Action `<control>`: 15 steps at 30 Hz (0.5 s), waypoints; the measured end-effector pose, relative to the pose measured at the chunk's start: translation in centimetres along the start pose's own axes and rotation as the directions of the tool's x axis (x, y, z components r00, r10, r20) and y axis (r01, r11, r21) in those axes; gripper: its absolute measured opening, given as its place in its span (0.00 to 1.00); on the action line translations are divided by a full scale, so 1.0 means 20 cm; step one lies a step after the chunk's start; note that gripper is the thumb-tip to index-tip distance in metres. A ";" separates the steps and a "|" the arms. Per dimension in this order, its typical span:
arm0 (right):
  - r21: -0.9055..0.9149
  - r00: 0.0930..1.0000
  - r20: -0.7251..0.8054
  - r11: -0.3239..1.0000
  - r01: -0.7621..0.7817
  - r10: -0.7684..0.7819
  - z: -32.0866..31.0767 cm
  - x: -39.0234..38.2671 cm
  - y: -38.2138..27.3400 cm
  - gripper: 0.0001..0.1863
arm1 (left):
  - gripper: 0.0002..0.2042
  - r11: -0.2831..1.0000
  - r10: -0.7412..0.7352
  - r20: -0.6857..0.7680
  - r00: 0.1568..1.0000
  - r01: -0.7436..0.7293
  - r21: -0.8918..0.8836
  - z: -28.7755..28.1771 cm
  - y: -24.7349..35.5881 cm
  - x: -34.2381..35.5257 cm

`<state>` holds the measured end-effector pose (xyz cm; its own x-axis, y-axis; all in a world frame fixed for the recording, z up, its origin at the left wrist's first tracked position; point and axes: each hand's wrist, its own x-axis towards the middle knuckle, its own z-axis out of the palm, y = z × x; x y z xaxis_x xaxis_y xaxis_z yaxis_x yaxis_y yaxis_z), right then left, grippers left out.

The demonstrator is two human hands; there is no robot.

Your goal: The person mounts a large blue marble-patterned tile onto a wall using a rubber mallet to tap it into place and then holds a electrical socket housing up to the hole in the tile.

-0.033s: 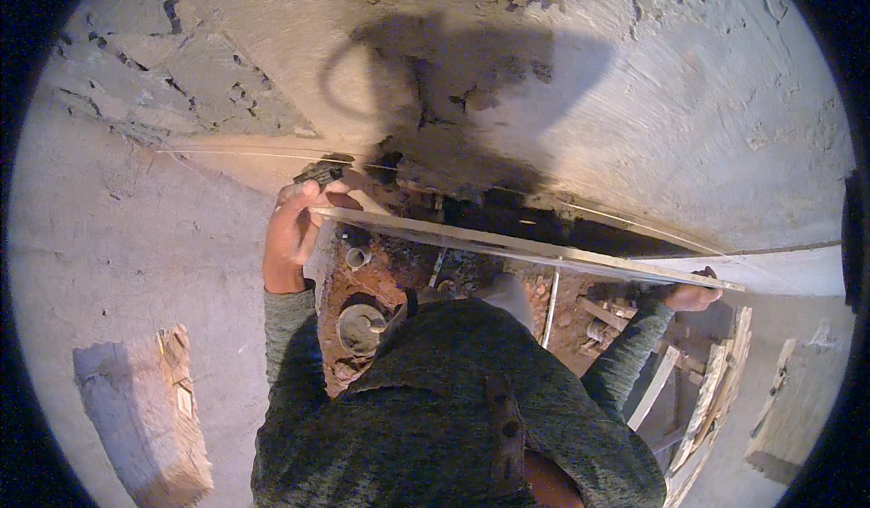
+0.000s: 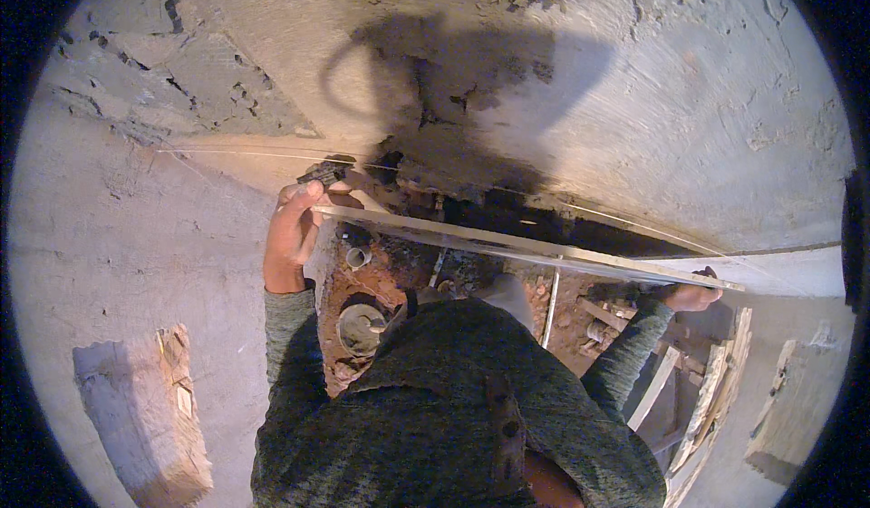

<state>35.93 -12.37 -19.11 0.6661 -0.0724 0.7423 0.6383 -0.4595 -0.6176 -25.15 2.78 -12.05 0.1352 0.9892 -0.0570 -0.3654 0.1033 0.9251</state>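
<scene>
My left hand (image 2: 292,232) is closed at the left end of a long, thin, pale straightedge strip (image 2: 518,241), with a small dark object (image 2: 319,172) at its fingertips, too unclear to identify. My right hand (image 2: 693,295) grips the strip near its right end. The strip runs slightly slanted across the gap in front of my body. Just beyond it, a thin taut line (image 2: 227,153) runs along the plastered surface (image 2: 680,100), where my dark shadow falls over rough, patchy render.
Below are reddish dirt, a bucket (image 2: 361,331), a small cup (image 2: 357,257), a pale pole (image 2: 550,309) and several timber pieces (image 2: 711,390) at the right. Plastered walls (image 2: 136,245) flank me, each with a recess (image 2: 145,404) low in view.
</scene>
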 end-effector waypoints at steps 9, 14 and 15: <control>0.070 0.991 -0.028 0.989 0.134 -0.132 0.06 0.02 0.06 0.25 | 0.09 0.999 -0.028 -0.213 0.977 0.024 -0.022 0.00 -0.05 0.01; -0.015 0.993 0.002 0.993 0.118 -0.118 0.08 0.02 0.07 0.23 | 0.11 0.997 -0.028 -0.205 0.978 0.012 -0.080 -0.11 -0.14 0.00; 0.002 0.996 -0.008 0.996 0.089 -0.089 0.08 0.02 0.06 0.23 | 0.11 0.996 -0.042 -0.249 0.968 0.020 -0.087 -0.10 -0.14 0.01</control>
<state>37.55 -11.50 -19.89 0.6038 -0.0379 0.7962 0.6957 -0.4624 -0.5497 -25.95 2.80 -15.37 -0.0831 0.9788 -0.1870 -0.4417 0.1321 0.8874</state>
